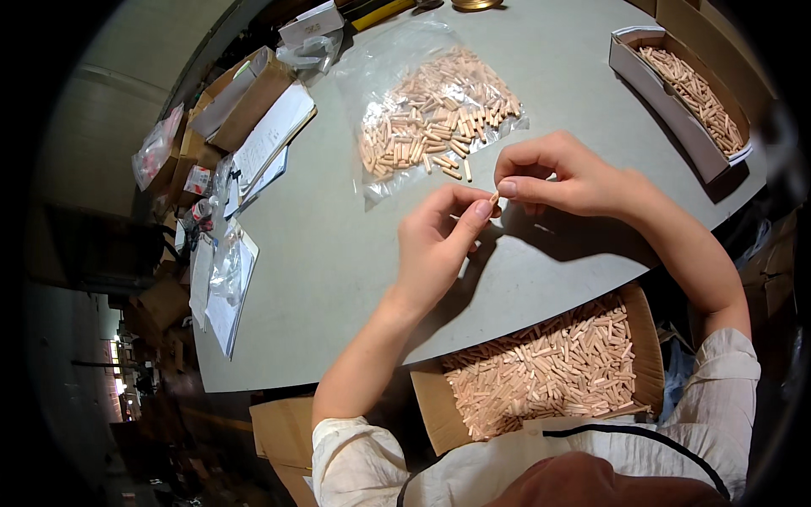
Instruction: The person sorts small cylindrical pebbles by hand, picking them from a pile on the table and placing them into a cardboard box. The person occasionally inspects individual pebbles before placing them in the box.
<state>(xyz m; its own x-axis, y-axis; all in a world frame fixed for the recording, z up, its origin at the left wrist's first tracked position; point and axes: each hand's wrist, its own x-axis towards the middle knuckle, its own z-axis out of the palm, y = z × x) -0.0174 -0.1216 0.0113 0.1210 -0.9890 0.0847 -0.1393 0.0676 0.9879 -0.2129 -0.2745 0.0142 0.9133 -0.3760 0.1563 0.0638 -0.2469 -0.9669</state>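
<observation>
A single short wooden dowel pin (494, 197), pale tan, is pinched at the point where the fingertips of the left hand (439, 241) and the right hand (549, 177) meet, held above the grey counter (338, 253) with only its small end showing between thumb and forefinger. Its full length and the tilt of its axis are mostly hidden by the fingers. It sits just in front of the clear plastic bag of the same dowel pins (435, 114) and well above the open cardboard box of dowel pins (545, 372) at the counter's near edge.
</observation>
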